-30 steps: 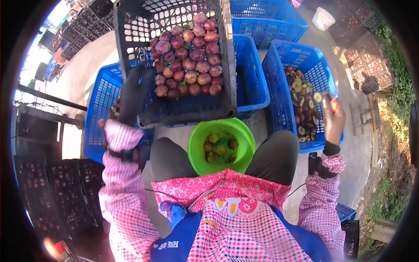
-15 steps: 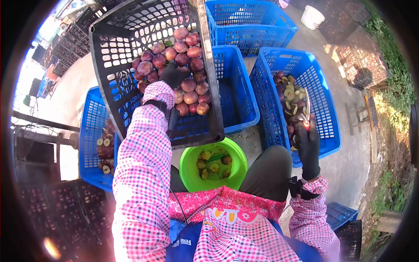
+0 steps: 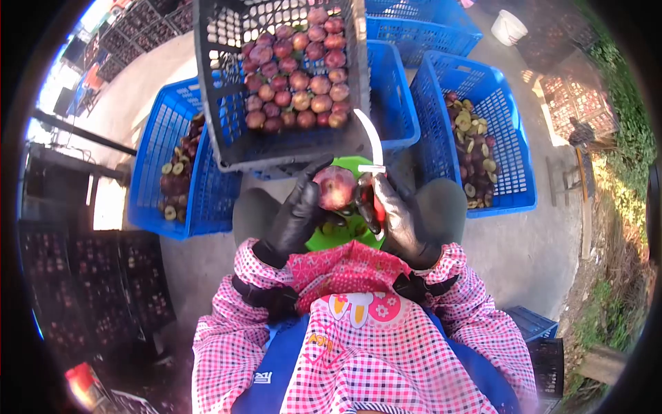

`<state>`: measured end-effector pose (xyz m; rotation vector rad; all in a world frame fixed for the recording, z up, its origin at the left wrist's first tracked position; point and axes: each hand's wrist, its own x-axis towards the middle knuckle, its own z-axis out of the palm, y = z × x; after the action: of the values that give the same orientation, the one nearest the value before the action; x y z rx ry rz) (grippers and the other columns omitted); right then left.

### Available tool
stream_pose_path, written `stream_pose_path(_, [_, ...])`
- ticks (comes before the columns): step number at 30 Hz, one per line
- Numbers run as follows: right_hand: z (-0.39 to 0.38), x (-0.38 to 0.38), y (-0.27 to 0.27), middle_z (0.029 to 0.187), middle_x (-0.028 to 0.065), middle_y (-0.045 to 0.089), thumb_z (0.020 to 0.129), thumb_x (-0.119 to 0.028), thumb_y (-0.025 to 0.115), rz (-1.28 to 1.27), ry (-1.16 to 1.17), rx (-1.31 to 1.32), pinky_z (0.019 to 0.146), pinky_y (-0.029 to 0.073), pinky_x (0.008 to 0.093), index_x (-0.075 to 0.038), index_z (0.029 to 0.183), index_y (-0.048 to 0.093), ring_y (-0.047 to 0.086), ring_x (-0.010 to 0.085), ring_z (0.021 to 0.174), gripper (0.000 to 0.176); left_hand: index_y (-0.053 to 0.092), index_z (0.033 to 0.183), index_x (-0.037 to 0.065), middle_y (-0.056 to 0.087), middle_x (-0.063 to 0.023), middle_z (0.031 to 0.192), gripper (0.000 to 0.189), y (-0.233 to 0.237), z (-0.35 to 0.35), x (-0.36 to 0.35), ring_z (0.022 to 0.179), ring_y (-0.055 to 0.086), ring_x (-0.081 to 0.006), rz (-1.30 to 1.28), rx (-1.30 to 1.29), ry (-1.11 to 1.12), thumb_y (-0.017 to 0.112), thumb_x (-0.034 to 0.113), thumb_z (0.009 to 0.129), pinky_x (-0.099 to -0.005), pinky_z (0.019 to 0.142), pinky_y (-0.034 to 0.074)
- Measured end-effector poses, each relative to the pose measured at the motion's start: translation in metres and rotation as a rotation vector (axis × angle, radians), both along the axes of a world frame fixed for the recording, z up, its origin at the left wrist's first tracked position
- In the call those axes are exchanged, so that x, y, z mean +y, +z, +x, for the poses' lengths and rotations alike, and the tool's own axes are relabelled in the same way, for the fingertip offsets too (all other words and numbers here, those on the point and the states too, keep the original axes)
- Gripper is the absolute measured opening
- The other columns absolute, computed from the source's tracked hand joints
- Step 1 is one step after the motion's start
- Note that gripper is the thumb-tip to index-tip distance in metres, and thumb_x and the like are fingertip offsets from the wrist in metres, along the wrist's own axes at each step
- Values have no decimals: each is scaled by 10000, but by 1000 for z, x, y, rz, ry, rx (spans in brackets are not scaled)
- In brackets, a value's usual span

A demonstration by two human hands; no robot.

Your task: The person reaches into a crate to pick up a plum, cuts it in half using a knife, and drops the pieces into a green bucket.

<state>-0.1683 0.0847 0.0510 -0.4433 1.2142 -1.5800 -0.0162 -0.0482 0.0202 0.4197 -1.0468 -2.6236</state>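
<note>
My left hand (image 3: pixel 298 210), in a black glove, has its fingers closed round a dark red plum (image 3: pixel 336 188). Close beside the plum, my right hand (image 3: pixel 398 215), gloved too, grips a knife (image 3: pixel 373 141) with a red handle and a curved blade pointing up and away from me. Both hands are over a lime green bucket (image 3: pixel 358 164) between my knees, which they largely cover. Just beyond them a black crate (image 3: pixel 293 148) is tilted toward me, with many whole plums (image 3: pixel 298 81) gathered at its near side.
To the right a blue crate (image 3: pixel 510 196) holds cut plums (image 3: pixel 470 145). Another blue crate (image 3: pixel 148 200) with cut fruit stands at the left. More blue crates (image 3: pixel 424 31) sit behind the black one. Stacked dark crates (image 3: pixel 89 283) line the left, and a white bucket (image 3: pixel 509 27) stands far right.
My left hand has come back from the black crate with a plum. My right hand has moved in from the right crate with the knife, bringing the two together over the bucket.
</note>
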Motion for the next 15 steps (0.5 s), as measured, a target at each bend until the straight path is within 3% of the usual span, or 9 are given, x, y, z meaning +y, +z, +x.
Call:
stream_pose_path(1, [7,7,-3,833,13,576,1042,-306,456,-32,27,-53,485,378,225,-63,1103,550,503,53,596,268,257,1512,126,456,-98,1402,638,-6,6,12,1153,568,-215,47,20,48,473,448,1006,-340,830,540])
stream_pose_path(2, [12,12,-5,833,13,576,1042,-306,456,-22,34,-57,485,378,225,-63,1103,550,503,53,596,268,257,1512,126,456,-98,1402,638,-9,12,20,1153,568,-215,57,16,56,473,448,1006,-340,830,540])
stream_pose_path(4, [17,21,-8,796,31,568,1035,-258,480,13,150,412,549,419,293,-29,1039,546,541,98,632,239,270,1510,120,441,-91,1421,631,-13,20,34,1175,558,-213,-36,-44,191,491,426,1004,-329,837,530])
stream_pose_path(5, [21,21,3,765,111,571,1010,-214,524,6,162,677,589,435,375,-7,992,535,596,229,654,208,360,1455,88,540,-73,1299,620,-14,18,44,1065,591,-172,-135,-144,291,480,484,993,-289,815,508])
stream_pose_path(6, [24,21,4,765,111,571,1010,-214,524,6,167,684,589,435,375,-7,992,535,596,229,654,208,360,1455,88,540,-73,1299,620,-15,22,45,1065,591,-172,-133,-137,297,480,484,993,-289,815,508])
stream_pose_path(8, [29,23,3,763,199,565,980,-191,562,-55,139,1086,607,450,417,-5,951,525,604,361,684,192,421,1407,72,585,-34,1165,564,-15,30,45,926,575,-106,-230,-161,172,461,469,1008,-244,746,462])
stream_pose_path(9, [33,24,4,787,248,562,956,-188,589,-34,116,1083,612,454,442,-3,924,522,579,441,730,199,463,1372,77,597,1,1056,547,-13,31,46,826,532,-65,-218,-164,166,463,483,1006,-228,683,423])
stream_pose_path(15, [35,29,0,782,245,584,949,-213,591,1,153,1129,598,452,488,-8,951,531,589,459,712,214,487,1350,73,602,-9,1051,541,-9,34,50,812,524,-52,-323,-195,149,439,493,1012,-214,665,417])
